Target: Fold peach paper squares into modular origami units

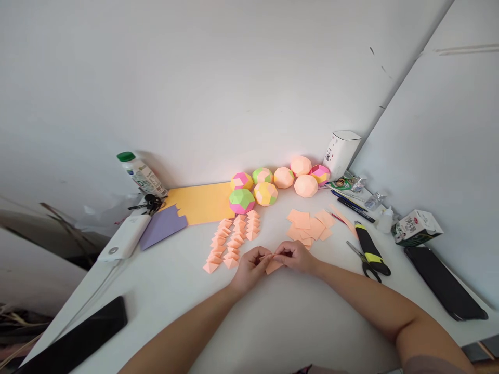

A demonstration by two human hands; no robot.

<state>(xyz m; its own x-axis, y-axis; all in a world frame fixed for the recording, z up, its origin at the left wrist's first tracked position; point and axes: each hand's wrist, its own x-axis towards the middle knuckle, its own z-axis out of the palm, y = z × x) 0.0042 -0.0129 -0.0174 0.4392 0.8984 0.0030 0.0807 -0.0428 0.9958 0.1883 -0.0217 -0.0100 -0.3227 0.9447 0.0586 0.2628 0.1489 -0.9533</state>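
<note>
My left hand (249,267) and my right hand (297,256) meet over the white table (280,317), both pinching a small peach paper piece (274,266) between their fingertips. Just left of them lie rows of folded peach paper units (232,240). A loose pile of flat peach paper squares (310,226) lies just beyond my right hand. Behind these stand several paper balls (273,184), some plain peach, some in pink, green and yellow.
Scissors (364,262) and a black-yellow cutter (370,249) lie to the right, with pens (353,205), a milk carton (417,227) and a black phone (444,283). To the left are orange sheet (205,202), purple sheet (163,224), power bank (125,237), keys (150,203), bottle (141,175) and another phone (80,340).
</note>
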